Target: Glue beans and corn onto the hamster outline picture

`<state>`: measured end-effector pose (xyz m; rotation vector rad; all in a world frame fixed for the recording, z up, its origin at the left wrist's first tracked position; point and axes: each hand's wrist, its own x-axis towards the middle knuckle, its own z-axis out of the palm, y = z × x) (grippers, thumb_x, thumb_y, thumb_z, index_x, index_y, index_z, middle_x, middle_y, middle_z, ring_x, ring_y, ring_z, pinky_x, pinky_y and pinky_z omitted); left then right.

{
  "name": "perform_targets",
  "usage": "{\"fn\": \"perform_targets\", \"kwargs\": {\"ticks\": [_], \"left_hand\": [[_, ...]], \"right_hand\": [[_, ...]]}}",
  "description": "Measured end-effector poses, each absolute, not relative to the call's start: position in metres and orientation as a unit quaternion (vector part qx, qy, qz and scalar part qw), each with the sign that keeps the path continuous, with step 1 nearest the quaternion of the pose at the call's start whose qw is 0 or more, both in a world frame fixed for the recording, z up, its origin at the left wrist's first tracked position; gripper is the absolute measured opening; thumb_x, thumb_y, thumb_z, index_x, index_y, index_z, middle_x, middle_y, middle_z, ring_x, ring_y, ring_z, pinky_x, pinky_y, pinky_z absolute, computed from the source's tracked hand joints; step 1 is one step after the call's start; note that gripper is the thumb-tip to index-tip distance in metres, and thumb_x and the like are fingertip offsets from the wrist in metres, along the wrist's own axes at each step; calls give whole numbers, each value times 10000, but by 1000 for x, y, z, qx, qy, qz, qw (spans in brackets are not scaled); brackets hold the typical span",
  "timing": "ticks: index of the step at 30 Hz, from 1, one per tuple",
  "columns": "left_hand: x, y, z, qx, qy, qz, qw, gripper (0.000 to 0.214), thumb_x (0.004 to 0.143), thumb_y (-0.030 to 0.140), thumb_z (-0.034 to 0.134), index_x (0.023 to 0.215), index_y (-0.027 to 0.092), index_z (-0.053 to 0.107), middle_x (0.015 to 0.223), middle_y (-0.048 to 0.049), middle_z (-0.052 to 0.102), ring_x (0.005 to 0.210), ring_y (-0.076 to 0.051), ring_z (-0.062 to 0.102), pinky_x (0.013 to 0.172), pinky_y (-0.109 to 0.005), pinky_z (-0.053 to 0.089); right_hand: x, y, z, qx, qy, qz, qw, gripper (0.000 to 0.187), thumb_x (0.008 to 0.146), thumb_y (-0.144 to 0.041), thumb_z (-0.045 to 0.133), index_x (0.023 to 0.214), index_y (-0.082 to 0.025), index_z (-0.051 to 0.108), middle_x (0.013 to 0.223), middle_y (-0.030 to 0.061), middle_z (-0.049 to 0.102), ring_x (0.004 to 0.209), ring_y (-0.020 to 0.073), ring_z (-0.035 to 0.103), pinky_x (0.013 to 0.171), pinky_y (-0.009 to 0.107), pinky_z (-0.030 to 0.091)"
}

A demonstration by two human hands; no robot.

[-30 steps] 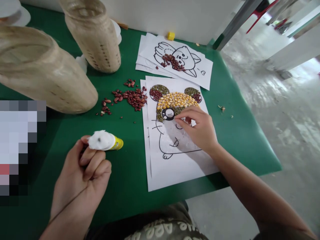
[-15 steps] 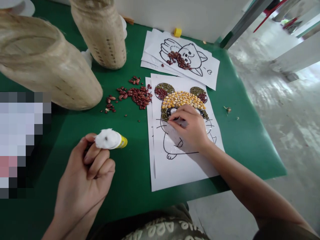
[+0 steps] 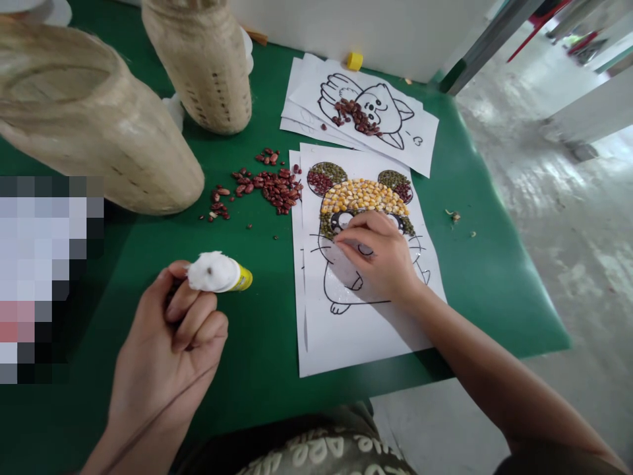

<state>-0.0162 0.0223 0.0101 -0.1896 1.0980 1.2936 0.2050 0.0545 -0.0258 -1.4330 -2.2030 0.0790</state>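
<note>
My left hand point(image 3: 173, 343) is held above the table with its fingers curled in. Something dark shows between thumb and fingers, too hidden to name. Beside its fingertips is a yellow tube point(image 3: 244, 278) with a ragged white top point(image 3: 211, 271). My right hand point(image 3: 383, 254) rests over an animal drawing point(image 3: 321, 343), thumb and forefinger pinched at the cheek, below the left eye. Anything in that pinch is too small to make out. Yellow corn kernels point(image 3: 366, 195) fill the forehead. Small green beans point(image 3: 327, 225) lie around the eyes, and green and red beans fill the ears.
Loose red beans point(image 3: 279, 190) lie left of the drawing. Behind it is a second drawing point(image 3: 413, 128) partly covered in red beans. Two fibre-wrapped jars point(image 3: 143, 155) stand at the left. A yellow cap point(image 3: 355, 61) sits by the wall. A blurred-out person is at the left edge.
The view has shifted slightly. My right hand stays pinched at the same cheek, with only a small shift of its fingers. My left hand keeps its curled pose.
</note>
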Motion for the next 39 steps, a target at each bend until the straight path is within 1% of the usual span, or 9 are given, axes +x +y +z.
{"fn": "perform_targets", "kwargs": {"ticks": [6,9,13,18,22,28,32,39], "left_hand": [[-17,20,9,-65,460,577,672,364,878,90,277,530,156,365,455,88,190,314,-37,115,279,-154,189],[-18,19,7,-54,455,579,675,373,894,114,250,545,155,375,458,89,193,316,-36,117,281,-153,188],[-18,18,8,-34,450,581,677,383,897,112,236,540,155,366,464,88,177,320,-40,106,285,-153,195],[-17,19,11,-57,451,577,679,380,899,110,228,554,155,380,473,87,153,318,-38,113,286,-147,200],[-15,19,12,-59,446,581,678,390,902,100,211,553,156,375,472,86,150,314,-39,108,281,-149,187],[-18,19,7,-55,451,585,672,367,890,119,270,543,165,378,426,93,229,279,-30,151,266,-162,188],[-19,18,4,-72,453,589,665,343,885,150,316,559,167,420,401,95,289,251,-13,211,251,-149,197],[-20,18,5,-54,439,593,673,336,890,142,300,599,173,466,385,95,330,230,-11,267,245,-145,220]], "right_hand": [[205,53,-27,-516,-808,28,282,150,789,-179,527,743,-219,664,775,30,607,746,160,541,692,325,429],[204,52,-27,-516,-797,38,312,167,788,-168,517,761,-238,666,762,17,610,735,150,551,672,316,442],[204,52,-26,-515,-787,49,337,158,774,-155,520,757,-230,658,744,15,605,730,147,558,662,308,453],[203,53,-25,-530,-785,44,319,119,758,-145,545,723,-206,641,733,23,604,739,152,565,682,309,454],[203,53,-26,-531,-795,44,291,119,765,-167,545,701,-214,634,749,21,598,737,151,555,675,308,441],[205,52,-27,-527,-802,34,279,128,779,-181,534,709,-222,632,763,14,596,740,152,543,687,312,418],[205,52,-26,-527,-801,25,283,125,778,-178,537,700,-220,624,760,12,600,734,151,541,693,313,409],[205,50,-26,-514,-818,-4,257,128,803,-197,523,729,-207,626,748,20,604,723,156,536,685,311,405]]}}
